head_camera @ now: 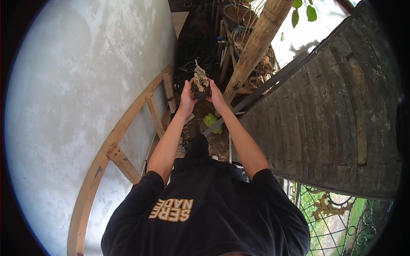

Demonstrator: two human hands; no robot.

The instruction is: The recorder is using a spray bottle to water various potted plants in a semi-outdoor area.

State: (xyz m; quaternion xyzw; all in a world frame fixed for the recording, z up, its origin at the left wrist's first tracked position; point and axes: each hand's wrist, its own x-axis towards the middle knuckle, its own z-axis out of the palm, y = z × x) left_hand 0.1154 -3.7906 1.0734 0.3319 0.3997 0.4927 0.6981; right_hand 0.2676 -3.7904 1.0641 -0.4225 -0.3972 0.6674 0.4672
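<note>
Between my two palms I hold a small dark plant pot (201, 95) in front of me, above the ground. A dried, pale brown plant (200, 78) with a knobbly shape and a thin upper tip stands up out of it. My left hand (187, 99) cups the pot's left side, fingers curling underneath. On the opposite side, my right hand (217, 96) presses against the pot wall, thumb near the rim. The pot's underside is partly hidden by my fingers. Below it on the ground lies a yellow-green object (211, 122), which I cannot identify.
A wooden ladder-like frame (112, 144) leans along the plastered wall (86, 80) at left. To the right, a thick bamboo pole (256, 48) slants beside potted plants (238, 14). A dark slatted surface (323, 112) and an ornate metal gate (333, 220) fill the right.
</note>
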